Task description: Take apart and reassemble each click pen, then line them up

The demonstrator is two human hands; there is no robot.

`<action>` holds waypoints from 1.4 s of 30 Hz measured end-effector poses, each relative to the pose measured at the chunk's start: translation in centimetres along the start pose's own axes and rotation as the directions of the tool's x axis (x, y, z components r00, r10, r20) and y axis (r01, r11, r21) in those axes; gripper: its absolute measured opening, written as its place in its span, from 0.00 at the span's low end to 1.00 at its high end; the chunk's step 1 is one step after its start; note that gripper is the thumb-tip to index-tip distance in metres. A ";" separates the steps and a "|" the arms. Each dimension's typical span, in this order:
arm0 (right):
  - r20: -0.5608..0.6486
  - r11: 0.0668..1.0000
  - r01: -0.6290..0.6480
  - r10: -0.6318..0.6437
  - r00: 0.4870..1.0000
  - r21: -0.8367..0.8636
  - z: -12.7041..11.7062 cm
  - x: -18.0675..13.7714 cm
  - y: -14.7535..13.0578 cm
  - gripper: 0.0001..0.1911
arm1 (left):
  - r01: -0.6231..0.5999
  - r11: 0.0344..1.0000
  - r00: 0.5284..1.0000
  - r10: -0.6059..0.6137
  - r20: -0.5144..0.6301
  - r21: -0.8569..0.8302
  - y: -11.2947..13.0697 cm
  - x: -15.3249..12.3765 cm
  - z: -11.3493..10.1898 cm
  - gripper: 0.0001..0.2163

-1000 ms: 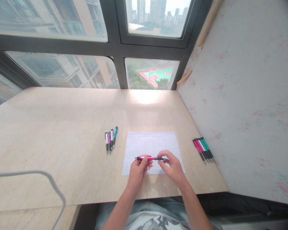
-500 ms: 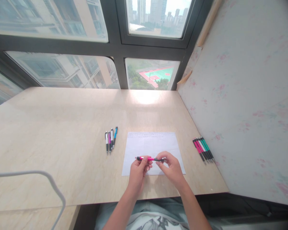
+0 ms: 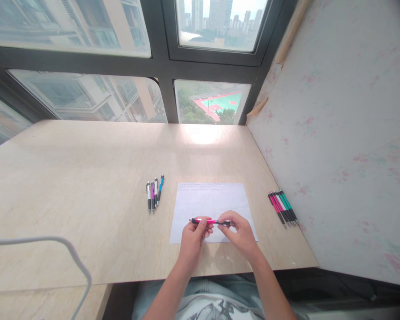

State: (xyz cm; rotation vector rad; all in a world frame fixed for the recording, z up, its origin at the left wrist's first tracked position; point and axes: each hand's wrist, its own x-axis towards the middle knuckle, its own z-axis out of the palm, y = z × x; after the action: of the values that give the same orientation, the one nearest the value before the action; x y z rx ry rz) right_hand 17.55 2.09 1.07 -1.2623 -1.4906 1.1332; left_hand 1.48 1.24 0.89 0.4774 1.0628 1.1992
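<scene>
A pink pen (image 3: 212, 221) with a black grip lies level between my two hands, above a white sheet of paper (image 3: 210, 200). Its pink barrel is pinched between the thumb and fingers of my left hand (image 3: 194, 235). At the other end, my right hand (image 3: 238, 232) has thumb and fingers closed around the black grip, hiding most of the tip. Lines of small writing run along the paper's top edge; the lower part is partly covered by my hands.
Left of the paper lie several pens (image 3: 155, 194) in white, purple and blue. Against the papered wall (image 3: 340, 133) at right is a row of pink, white and green pens (image 3: 282, 207). A grey cable (image 3: 70, 249) curves over the table's (image 3: 86, 186) left front. Windows stand behind.
Almost nothing differs. Both hands keep hold of the pink pen in the same place, and the whole view has shifted very slightly.
</scene>
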 end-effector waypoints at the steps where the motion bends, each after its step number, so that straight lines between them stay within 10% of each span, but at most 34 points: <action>1: 0.011 1.000 0.012 -0.012 1.000 0.019 -0.1 0.0 0.0 0.06 | -0.001 1.000 1.000 0.001 0.001 -0.005 0.0 0.0 0.0 0.15; 9: 0.013 0.975 -0.199 0.199 0.980 0.097 -0.1 0.0 0.7 0.16 | 0.006 1.000 1.000 -0.006 -0.001 0.004 -0.1 0.1 0.0 0.16; 18: -0.039 1.000 0.021 -0.020 0.999 0.017 -0.2 -0.1 0.1 0.10 | 0.002 1.000 1.000 -0.002 0.002 -0.008 -0.4 0.3 -0.2 0.15; 25: 0.011 0.983 -0.166 0.166 0.986 0.080 0.0 0.2 0.4 0.12 | -0.024 0.999 1.000 0.024 0.002 0.036 -0.1 0.1 0.0 0.16; 33: -0.002 1.000 0.015 -0.015 1.000 0.005 -0.3 0.1 0.6 0.05 | -0.025 0.999 1.000 0.025 -0.004 0.036 -0.2 0.3 -0.1 0.17; 42: 0.019 0.982 -0.176 0.175 0.984 0.070 -0.2 0.4 0.6 0.15 | -0.026 0.998 1.000 0.027 -0.016 0.052 0.0 0.3 -0.3 0.17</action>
State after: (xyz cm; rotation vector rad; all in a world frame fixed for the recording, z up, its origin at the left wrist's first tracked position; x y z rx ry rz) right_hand 17.79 2.51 0.58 -1.3598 -1.3566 1.3001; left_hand 1.23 1.48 0.62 0.5236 1.1066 1.2033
